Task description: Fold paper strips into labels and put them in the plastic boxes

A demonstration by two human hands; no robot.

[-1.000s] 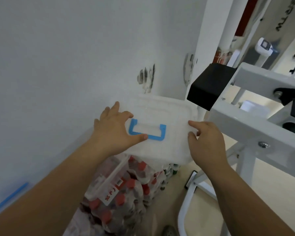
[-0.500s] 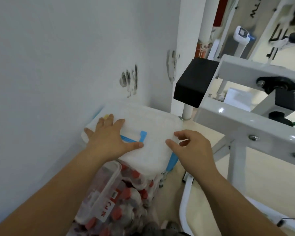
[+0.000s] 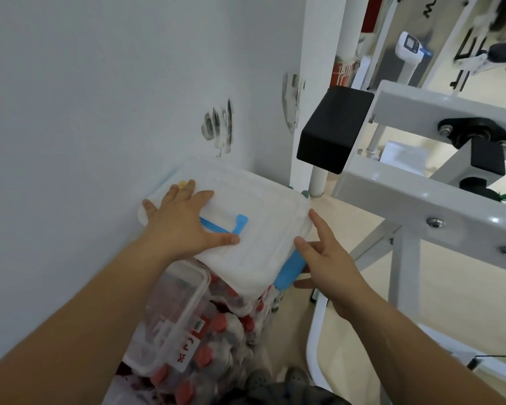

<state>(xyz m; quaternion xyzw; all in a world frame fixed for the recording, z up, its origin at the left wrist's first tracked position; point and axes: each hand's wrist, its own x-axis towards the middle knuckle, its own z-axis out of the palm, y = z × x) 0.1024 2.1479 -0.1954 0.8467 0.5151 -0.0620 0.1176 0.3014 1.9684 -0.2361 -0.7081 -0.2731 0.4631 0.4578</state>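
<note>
Against the white wall (image 3: 100,97), a cloudy plastic box (image 3: 260,200) with a white lid sits on top of a heap of other things, its far left corner touching the wall. The left hand (image 3: 184,226) lies flat on the lid's left part, fingers spread and straight, thumb stretched out along the near side, pressing down rather than gripping. A blue handle (image 3: 237,224) lies folded flat on the lid, partly under that hand. Something small and yellow (image 3: 182,184) peeks out just beyond the fingertips.

At the box's right side the right hand (image 3: 330,261) is open too, its fingers apart. The forefinger runs up along the lid's rim and the thumb tip meets the edge. The lower fingers reach under a blue latch (image 3: 289,270) on the box's side, and I cannot tell whether they touch it.

Below the box, nearer the person, a second clear box (image 3: 176,317) rests tilted, packed with red-capped bottles, with a white label (image 3: 187,350) in red characters stuck on its rim. Dark scuff marks (image 3: 219,127) stain the wall just above the box. To the right of the box stands a white metal frame (image 3: 421,200) carrying a black pad (image 3: 333,127). Dark shoes (image 3: 260,381) show on the pale floor beneath the box.
</note>
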